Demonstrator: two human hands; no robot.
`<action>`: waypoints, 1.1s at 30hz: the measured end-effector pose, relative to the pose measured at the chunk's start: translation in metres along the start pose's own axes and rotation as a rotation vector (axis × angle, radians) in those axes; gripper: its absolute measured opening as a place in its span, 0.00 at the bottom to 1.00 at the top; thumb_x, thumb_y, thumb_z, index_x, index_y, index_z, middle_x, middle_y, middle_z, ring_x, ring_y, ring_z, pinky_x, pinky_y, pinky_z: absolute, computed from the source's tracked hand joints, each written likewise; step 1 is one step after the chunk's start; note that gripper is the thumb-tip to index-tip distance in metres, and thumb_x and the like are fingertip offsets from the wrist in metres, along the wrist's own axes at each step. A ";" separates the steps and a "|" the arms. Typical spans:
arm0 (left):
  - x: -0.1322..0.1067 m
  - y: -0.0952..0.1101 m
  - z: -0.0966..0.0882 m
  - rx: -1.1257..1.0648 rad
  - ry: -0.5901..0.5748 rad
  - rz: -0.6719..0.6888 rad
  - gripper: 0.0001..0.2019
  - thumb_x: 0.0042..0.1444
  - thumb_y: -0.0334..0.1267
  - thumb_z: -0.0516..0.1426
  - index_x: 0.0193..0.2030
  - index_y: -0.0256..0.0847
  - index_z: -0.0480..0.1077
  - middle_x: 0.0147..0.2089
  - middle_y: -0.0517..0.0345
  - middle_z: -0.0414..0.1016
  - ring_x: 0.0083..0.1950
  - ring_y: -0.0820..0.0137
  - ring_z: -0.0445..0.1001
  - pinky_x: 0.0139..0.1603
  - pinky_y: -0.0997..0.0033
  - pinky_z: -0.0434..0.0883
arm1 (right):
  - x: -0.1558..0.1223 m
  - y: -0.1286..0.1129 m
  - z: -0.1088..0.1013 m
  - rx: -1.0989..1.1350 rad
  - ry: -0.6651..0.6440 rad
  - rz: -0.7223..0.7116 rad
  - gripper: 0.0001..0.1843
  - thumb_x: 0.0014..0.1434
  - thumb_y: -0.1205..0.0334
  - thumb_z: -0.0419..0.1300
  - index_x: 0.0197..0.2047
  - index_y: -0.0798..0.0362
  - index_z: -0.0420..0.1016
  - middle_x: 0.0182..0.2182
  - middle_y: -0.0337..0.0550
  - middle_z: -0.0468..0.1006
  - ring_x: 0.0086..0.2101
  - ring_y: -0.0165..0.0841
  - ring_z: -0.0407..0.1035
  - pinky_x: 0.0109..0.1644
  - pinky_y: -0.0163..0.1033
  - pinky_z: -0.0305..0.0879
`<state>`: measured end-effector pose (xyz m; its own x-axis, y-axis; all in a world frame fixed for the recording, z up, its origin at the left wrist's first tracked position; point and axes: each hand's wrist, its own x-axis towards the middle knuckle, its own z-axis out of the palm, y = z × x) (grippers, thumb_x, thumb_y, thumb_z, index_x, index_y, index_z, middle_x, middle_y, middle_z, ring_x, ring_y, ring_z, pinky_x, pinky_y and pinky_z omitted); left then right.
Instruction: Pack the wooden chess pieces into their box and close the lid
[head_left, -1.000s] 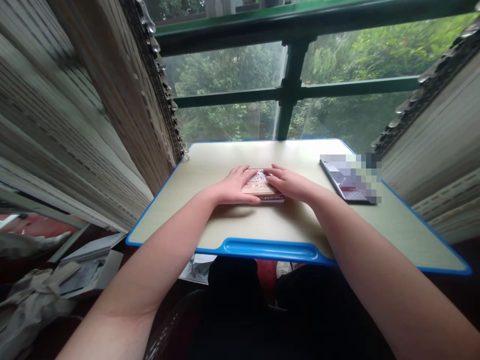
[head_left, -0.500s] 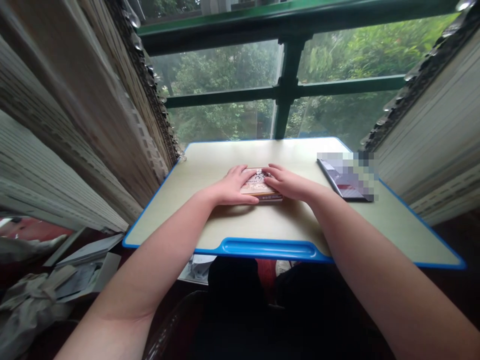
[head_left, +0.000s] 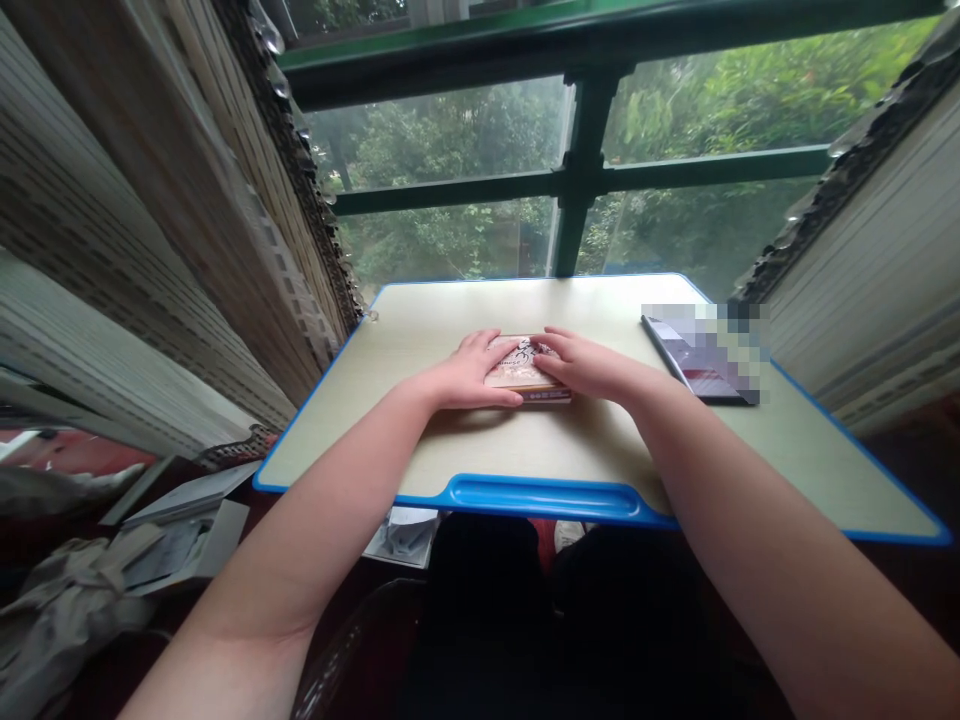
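A small book with a pinkish-tan cover [head_left: 520, 372] lies flat in the middle of a cream desk with a blue rim [head_left: 525, 496]. My left hand [head_left: 466, 373] rests on the book's left side, fingers stretched over the cover and thumb along its near edge. My right hand [head_left: 585, 365] lies on the right side, fingers flat across the cover. Both hands press on the closed book and hide most of it.
A dark book or tablet [head_left: 694, 357] lies at the desk's far right, partly blurred out. A green-framed window [head_left: 577, 185] stands behind the desk. Bamboo blinds hang on both sides. Papers and cloth [head_left: 157, 535] are piled on the floor to the left.
Only the head camera has shifted slightly; both hands stay on the book in the same place.
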<state>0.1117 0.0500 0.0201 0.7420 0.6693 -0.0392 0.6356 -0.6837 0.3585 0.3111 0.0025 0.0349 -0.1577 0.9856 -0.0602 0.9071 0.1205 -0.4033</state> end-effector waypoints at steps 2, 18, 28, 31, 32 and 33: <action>0.000 0.000 0.000 -0.006 -0.011 -0.010 0.48 0.44 0.64 0.55 0.69 0.45 0.45 0.71 0.45 0.37 0.70 0.51 0.36 0.68 0.50 0.42 | -0.001 0.000 -0.001 -0.004 -0.002 0.008 0.27 0.63 0.53 0.46 0.63 0.53 0.59 0.64 0.50 0.54 0.61 0.42 0.54 0.63 0.43 0.50; 0.001 -0.006 0.007 0.007 0.051 0.040 0.44 0.47 0.62 0.55 0.68 0.50 0.45 0.70 0.46 0.40 0.69 0.49 0.39 0.66 0.46 0.45 | -0.005 -0.002 0.008 0.097 -0.065 -0.028 0.26 0.64 0.56 0.47 0.65 0.46 0.53 0.68 0.51 0.40 0.64 0.44 0.44 0.64 0.50 0.46; 0.013 -0.008 0.013 0.038 0.259 -0.038 0.32 0.60 0.52 0.43 0.67 0.35 0.49 0.71 0.46 0.42 0.71 0.58 0.38 0.69 0.55 0.43 | 0.007 0.002 0.011 0.089 0.230 -0.091 0.27 0.65 0.56 0.44 0.63 0.61 0.57 0.65 0.57 0.52 0.64 0.40 0.45 0.66 0.46 0.45; 0.017 -0.005 0.019 0.037 0.161 -0.074 0.32 0.61 0.51 0.42 0.67 0.33 0.48 0.71 0.46 0.40 0.71 0.57 0.36 0.69 0.57 0.41 | 0.012 0.003 0.023 -0.025 0.189 -0.195 0.31 0.64 0.55 0.45 0.65 0.63 0.53 0.65 0.58 0.50 0.65 0.43 0.40 0.67 0.51 0.41; 0.017 -0.003 0.020 0.042 0.146 -0.080 0.32 0.61 0.50 0.41 0.67 0.32 0.48 0.71 0.45 0.40 0.71 0.57 0.35 0.69 0.57 0.41 | 0.013 0.003 0.027 -0.072 0.157 -0.243 0.30 0.64 0.55 0.45 0.64 0.63 0.55 0.64 0.57 0.53 0.65 0.43 0.40 0.67 0.52 0.39; 0.018 -0.002 0.021 0.046 0.139 -0.085 0.31 0.62 0.49 0.41 0.67 0.31 0.48 0.71 0.45 0.40 0.71 0.57 0.34 0.69 0.57 0.40 | 0.014 0.004 0.030 -0.106 0.141 -0.272 0.29 0.64 0.55 0.44 0.64 0.63 0.56 0.63 0.57 0.56 0.65 0.43 0.41 0.67 0.52 0.38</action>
<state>0.1281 0.0572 -0.0012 0.6508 0.7566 0.0634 0.7061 -0.6338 0.3159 0.3007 0.0136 0.0051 -0.3514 0.9213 0.1664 0.8759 0.3863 -0.2892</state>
